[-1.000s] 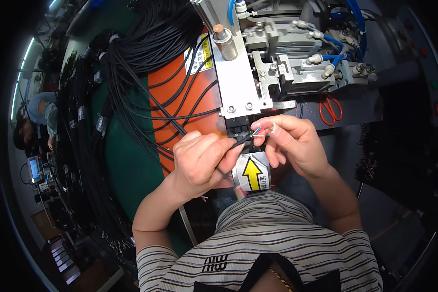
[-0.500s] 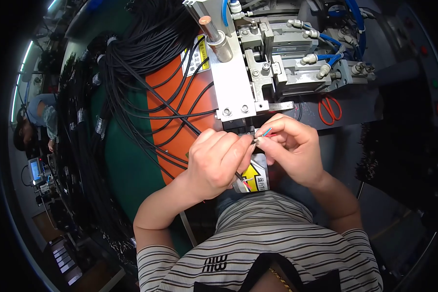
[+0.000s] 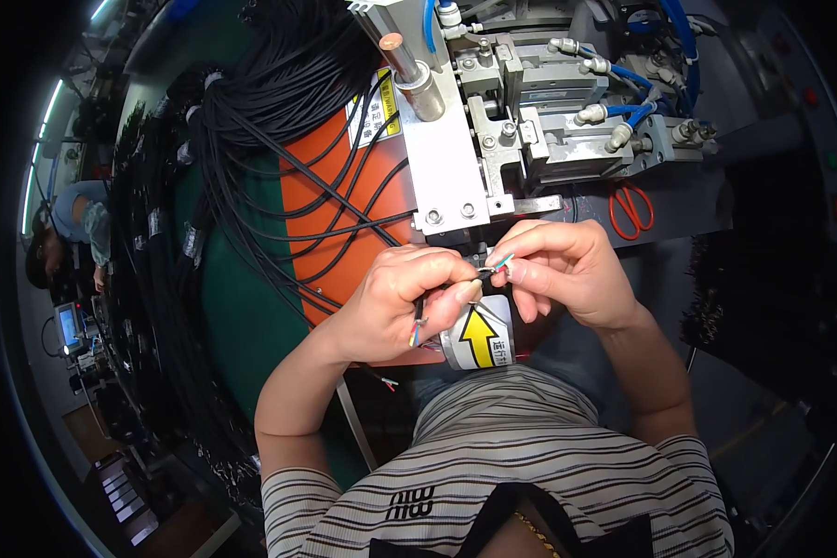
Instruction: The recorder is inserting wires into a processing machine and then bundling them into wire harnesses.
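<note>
At the centre of the frame, both hands pinch a thin black cable [image 3: 420,307] just below the grey machine [image 3: 456,177]. The left hand [image 3: 395,302] grips its sheath; the right hand [image 3: 563,270] holds the stripped end, where fine coloured wires fan out.

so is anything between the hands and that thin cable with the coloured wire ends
Nothing visible. The left hand and right hand both already pinch the thin cable at their fingertips, just below the grey metal machine. Loose black cables lie off to the left, apart from the grip.
</note>
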### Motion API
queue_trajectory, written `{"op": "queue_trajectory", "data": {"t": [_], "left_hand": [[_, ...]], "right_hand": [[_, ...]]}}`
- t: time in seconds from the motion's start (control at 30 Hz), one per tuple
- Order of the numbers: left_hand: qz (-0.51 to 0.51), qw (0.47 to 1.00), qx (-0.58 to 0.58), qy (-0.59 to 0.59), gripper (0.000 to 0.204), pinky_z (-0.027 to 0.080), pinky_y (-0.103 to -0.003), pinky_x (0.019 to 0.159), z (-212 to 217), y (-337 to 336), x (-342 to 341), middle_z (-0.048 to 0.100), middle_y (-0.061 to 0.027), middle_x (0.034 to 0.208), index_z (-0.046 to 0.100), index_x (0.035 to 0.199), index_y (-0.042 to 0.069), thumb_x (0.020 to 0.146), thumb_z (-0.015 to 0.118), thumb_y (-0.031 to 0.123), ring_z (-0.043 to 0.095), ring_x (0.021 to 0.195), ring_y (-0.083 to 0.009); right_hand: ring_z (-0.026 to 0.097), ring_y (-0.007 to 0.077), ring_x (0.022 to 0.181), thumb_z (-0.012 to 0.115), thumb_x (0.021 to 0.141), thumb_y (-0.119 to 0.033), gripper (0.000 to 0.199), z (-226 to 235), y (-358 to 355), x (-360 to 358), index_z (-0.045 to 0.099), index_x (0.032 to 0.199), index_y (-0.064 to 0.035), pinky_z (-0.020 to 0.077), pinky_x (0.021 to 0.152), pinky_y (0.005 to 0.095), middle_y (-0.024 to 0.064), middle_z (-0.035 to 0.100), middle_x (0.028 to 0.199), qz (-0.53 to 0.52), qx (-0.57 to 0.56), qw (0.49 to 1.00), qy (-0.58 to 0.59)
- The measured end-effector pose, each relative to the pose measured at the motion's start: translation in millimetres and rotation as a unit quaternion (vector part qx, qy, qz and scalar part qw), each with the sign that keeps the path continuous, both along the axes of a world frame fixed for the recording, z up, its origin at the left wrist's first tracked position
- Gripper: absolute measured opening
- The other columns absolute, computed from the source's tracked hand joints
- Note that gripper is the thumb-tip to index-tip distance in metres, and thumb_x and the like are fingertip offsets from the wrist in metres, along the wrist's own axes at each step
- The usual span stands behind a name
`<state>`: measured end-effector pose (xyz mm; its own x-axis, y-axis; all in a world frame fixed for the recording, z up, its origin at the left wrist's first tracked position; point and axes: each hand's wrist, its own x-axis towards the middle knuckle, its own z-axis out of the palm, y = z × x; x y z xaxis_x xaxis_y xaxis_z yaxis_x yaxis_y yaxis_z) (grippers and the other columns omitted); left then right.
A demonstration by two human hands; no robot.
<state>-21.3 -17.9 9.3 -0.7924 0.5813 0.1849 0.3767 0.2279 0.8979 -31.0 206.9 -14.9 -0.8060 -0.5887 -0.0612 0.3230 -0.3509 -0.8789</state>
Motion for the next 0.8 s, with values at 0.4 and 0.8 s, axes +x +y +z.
{"op": "queue_trajectory", "data": {"t": [0.4, 0.8], "left_hand": [[-0.039, 0.985, 0.01, -0.166, 0.011, 0.049, -0.027, 0.063, 5, -11, -10, 0.067, -0.0076, 0.078, 0.065, 0.089, -0.003, 0.093, 0.056, 0.003, 0.064, 0.07, -0.0148], [0.001, 0.978, -0.044, -0.203, 0.009, 0.047, -0.028, 0.056, 7, 0, -1, 0.065, -0.0056, 0.071, 0.064, 0.085, -0.001, 0.09, 0.061, 0.005, 0.062, 0.06, -0.0157]], "right_hand": [[0.063, 0.0115, 0.058, 0.058, 0.092, 0.004, 0.017, -8, -4, -5, 0.068, 0.105, 0.006, 0.0448, 0.047, 0.0186, 0.0148, 0.066, 0.096, 0.011, -0.025, 1.0, -0.012], [0.062, 0.0111, 0.057, 0.063, 0.088, 0.003, 0.011, -11, -7, 0, 0.069, 0.097, 0.0047, 0.0447, 0.048, 0.0204, 0.0112, 0.066, 0.085, -0.056, 0.054, 0.995, 0.065]]}}
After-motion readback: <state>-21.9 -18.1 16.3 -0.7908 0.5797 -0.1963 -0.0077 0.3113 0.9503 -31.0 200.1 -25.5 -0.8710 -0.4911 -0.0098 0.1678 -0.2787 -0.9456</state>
